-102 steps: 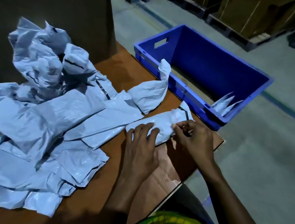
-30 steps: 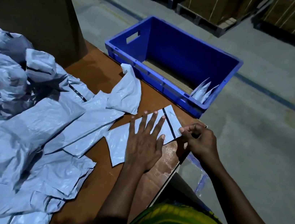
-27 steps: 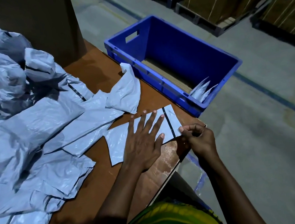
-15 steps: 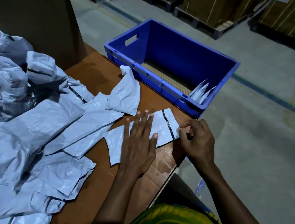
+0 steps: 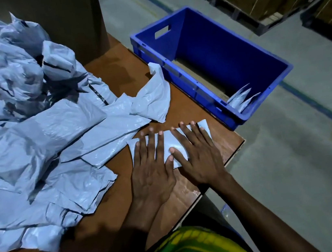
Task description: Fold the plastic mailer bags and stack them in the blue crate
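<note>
Folded bag [image 5: 168, 141] flat on table [image 5: 117, 73], near right corner, under both my hands. My left hand [image 5: 152, 170]: palm down, fingers spread, pressing bag's left half. My right hand [image 5: 199, 157]: flat, fingers spread, pressing right half; thumbs close together over bag's middle. Blue crate [image 5: 195, 91] just right of table, beyond bag; few folded bags [image 5: 242, 98] leaning in its near end. Crumpled pile of loose bags [image 5: 34, 133] covers table's left side. Brown box [image 5: 73, 21] behind pile, far left.
</note>
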Demonstrator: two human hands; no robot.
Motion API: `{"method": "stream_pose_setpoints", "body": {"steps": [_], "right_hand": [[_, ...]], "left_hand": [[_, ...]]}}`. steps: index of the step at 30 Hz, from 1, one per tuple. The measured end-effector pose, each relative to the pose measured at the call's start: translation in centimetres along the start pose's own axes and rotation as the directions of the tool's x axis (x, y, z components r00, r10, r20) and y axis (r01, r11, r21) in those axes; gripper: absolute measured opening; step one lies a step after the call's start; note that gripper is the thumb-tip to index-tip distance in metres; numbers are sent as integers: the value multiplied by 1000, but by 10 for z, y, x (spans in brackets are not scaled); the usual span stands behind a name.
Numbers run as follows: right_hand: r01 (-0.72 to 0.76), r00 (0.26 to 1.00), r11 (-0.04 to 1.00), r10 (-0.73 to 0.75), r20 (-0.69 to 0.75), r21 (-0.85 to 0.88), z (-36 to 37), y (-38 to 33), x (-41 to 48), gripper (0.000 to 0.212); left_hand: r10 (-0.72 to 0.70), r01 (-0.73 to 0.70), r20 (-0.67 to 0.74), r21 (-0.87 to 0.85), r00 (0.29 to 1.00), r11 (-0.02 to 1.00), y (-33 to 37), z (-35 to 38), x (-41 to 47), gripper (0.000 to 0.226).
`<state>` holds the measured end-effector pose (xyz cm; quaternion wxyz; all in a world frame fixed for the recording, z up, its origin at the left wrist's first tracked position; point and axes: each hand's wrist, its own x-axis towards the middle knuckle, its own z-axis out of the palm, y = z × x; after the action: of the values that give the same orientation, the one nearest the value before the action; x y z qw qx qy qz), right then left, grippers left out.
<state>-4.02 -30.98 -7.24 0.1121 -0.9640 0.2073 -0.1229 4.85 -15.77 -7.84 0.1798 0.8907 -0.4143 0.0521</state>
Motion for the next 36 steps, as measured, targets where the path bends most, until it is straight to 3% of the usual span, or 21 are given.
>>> {"method": "stream_pose_setpoints", "body": {"steps": [5, 13, 20, 25, 27, 29, 32, 34, 36], "right_hand": [[-35, 996, 999, 38, 76, -33, 0, -1, 21, 68], [-82, 995, 997, 82, 55, 5, 0, 8, 13, 73], [-95, 983, 995, 97, 156, -19, -10, 18, 6, 73], [-135, 953, 937, 34, 300, 321, -38, 25, 22, 83], [-48, 941, 954, -56, 334, 297, -54, 26, 33, 95], [18, 929, 963, -116, 352, 270, -71, 25, 47, 92], [49, 969, 944, -124, 212, 328, -98, 17, 64, 60], [176, 984, 949, -174, -31, 262, -106, 15, 67, 38], [285, 932, 951, -245, -268, 121, -105, 14, 60, 32]], "left_hand": [[-58, 57, 53, 21, 997, 998, -5, 4, 18, 66], [-102, 103, 106, -9, 989, 995, -6, 4, 14, 68], [-26, 38, 131, -90, 991, 995, -21, -3, 11, 72], [-2, 151, 310, -458, 951, 876, -26, -35, 34, 89], [-4, 155, 377, -373, 926, 915, -18, -56, 52, 104], [-13, 97, 384, -199, 923, 975, -10, -74, 68, 101], [-9, 24, 266, -53, 964, 998, -3, -98, 82, 66], [31, -31, 22, -23, 999, 999, -2, -105, 79, 45], [102, -110, -211, -27, 972, 994, -1, -98, 69, 37]]}}
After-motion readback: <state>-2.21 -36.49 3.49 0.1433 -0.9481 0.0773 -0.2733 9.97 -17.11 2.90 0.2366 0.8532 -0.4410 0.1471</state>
